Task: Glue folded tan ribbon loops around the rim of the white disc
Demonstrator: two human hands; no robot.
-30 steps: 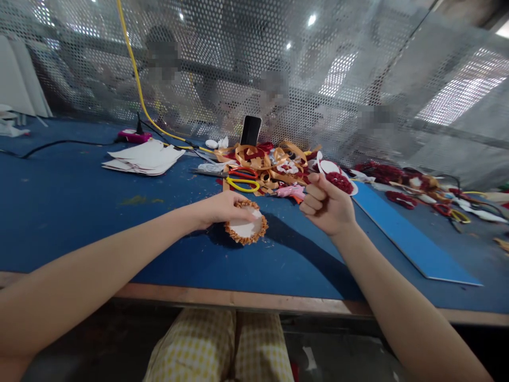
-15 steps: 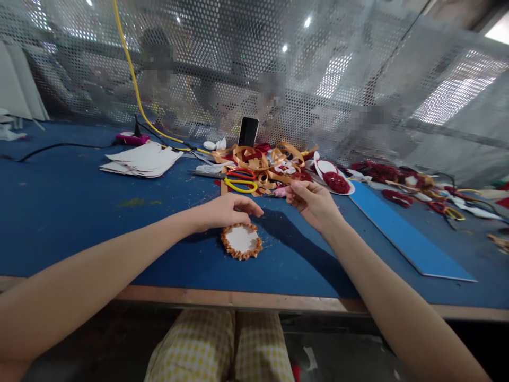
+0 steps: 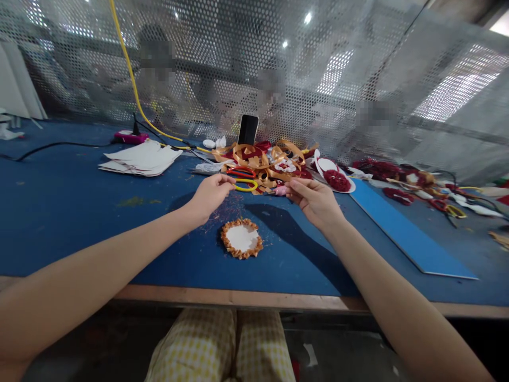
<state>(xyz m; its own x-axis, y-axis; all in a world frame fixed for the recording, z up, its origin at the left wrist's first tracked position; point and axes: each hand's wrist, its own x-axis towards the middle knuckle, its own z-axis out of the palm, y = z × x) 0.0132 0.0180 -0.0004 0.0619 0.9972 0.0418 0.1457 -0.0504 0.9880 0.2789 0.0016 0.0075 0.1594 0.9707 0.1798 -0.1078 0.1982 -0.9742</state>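
Left hand [image 3: 213,195]: centre, fingertips close together at the scissors [image 3: 256,185]
Right hand [image 3: 316,200]: right of centre, fingers curled at the pink tool [image 3: 281,190]
Grip: cannot tell whether either hand holds anything
Ruffled disc [image 3: 242,239]: flat on the bench [image 3: 178,268], lower centre
Ribbon tangle [image 3: 274,175]: crowded behind the scissors
Phone [image 3: 248,129]: standing behind it
Blue board [image 3: 405,231]: right
White sheets [image 3: 141,158]: left

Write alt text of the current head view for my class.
A person's left hand is at a yellow scissors handle, the right hand at a pink object; grips are unclear. Nearer the viewer, a white disc with a ruffled orange edge lies on a blue table.
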